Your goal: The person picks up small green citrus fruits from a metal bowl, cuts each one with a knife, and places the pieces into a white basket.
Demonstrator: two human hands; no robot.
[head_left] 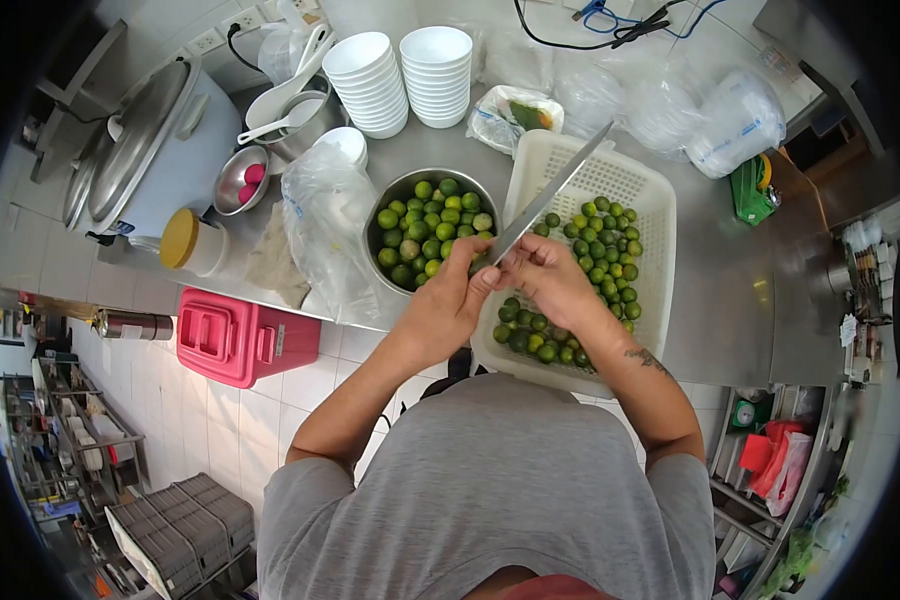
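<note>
A long-bladed knife (555, 192) points up and to the right, its lower end running in between my two hands. My left hand (448, 305) is closed around that lower end; the handle is hidden. Close against it, my right hand (552, 285) has its fingers pinched together by the blade, and what they hold is hidden. A bit of green shows at my left fingertips. Under my hands stands a white plastic basket (655, 200) with many green limes (600, 245). To its left is a metal bowl (377, 225) heaped with limes (435, 225).
Stacked white bowls (436, 75), plastic bags (325, 230) and a large lidded pot (160, 140) stand on the steel counter (715, 330). A yellow-lidded tub (192, 242) is near the left edge. A red lidded bin (245, 337) sits below on the floor.
</note>
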